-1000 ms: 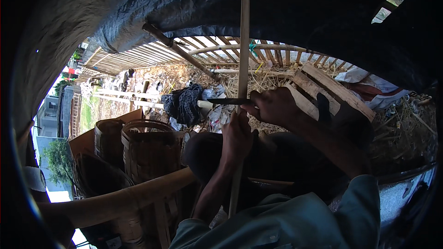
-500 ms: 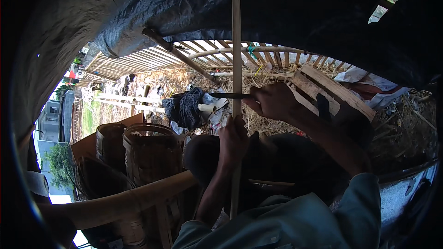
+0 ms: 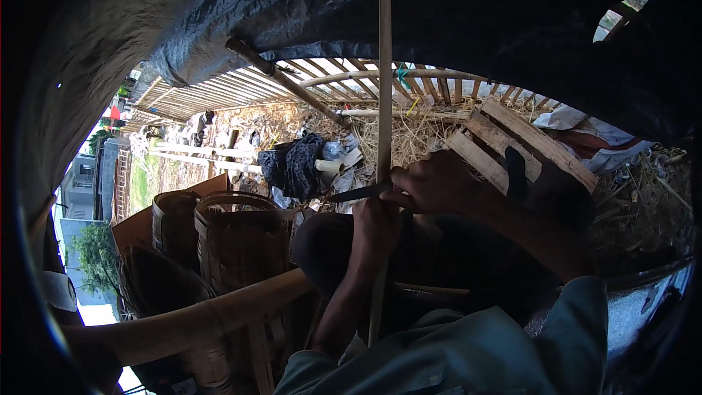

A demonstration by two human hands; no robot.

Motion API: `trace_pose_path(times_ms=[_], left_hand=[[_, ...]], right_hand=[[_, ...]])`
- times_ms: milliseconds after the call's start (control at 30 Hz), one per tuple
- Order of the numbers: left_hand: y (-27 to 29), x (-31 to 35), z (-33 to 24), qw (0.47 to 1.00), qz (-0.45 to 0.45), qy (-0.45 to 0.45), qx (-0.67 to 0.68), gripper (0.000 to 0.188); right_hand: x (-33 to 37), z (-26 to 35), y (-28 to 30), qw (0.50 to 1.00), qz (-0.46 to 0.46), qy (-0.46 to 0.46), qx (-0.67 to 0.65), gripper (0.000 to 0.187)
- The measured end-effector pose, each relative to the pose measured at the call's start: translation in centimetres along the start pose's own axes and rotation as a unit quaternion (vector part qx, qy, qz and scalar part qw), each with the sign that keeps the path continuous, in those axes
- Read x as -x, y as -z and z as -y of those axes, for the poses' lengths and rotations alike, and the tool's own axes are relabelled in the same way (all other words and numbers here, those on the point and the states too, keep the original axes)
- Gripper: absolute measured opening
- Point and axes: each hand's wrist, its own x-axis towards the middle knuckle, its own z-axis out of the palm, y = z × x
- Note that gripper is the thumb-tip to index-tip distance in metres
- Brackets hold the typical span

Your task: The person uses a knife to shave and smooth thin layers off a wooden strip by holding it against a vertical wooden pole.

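A long, narrow bamboo strip [image 3: 385,73] stands almost upright in front of me, running from the top of the view down past my lap. My left hand [image 3: 376,227] is closed around it at about knee height. Just above and to the right, my right hand [image 3: 433,181] grips a knife, its fingers hiding the handle. The dark knife blade [image 3: 355,194] points left, across the strip and right above my left fist. My two hands nearly touch. The strip's lower part [image 3: 377,300] passes beside my left forearm.
Woven baskets [image 3: 241,238] stand at left behind a thick bamboo pole [image 3: 197,322]. A wooden slat pallet [image 3: 519,143] lies at right on straw. Dark patterned cloth [image 3: 292,166] hangs over a pole ahead. A bamboo fence [image 3: 241,88] and dark tarpaulin [image 3: 475,14] enclose the place.
My right hand has drawn the knife down the strip toward my left hand, and the blade now tilts lower at its tip. The strip's upper part has shifted slightly right.
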Motion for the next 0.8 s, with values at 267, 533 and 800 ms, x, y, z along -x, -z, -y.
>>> trace_pose_path(times_ms=[267,533,800], left_hand=[[0.6,-0.2,0.9,0.988,0.061,0.081,0.120,0.007],[-0.1,0.2,0.7,0.996,0.026,0.062,0.053,0.016],[0.5,0.0,1.0,0.880,0.106,0.208,0.414,0.019]], right_hand=[[0.4,0.6,-0.2,1.000,-0.017,-0.022,0.009,0.045],[0.4,1.3,0.2,0.999,-0.011,-0.042,0.002,0.043],[0.7,1.1,0.5,0.998,-0.031,-0.047,-0.033,0.045]])
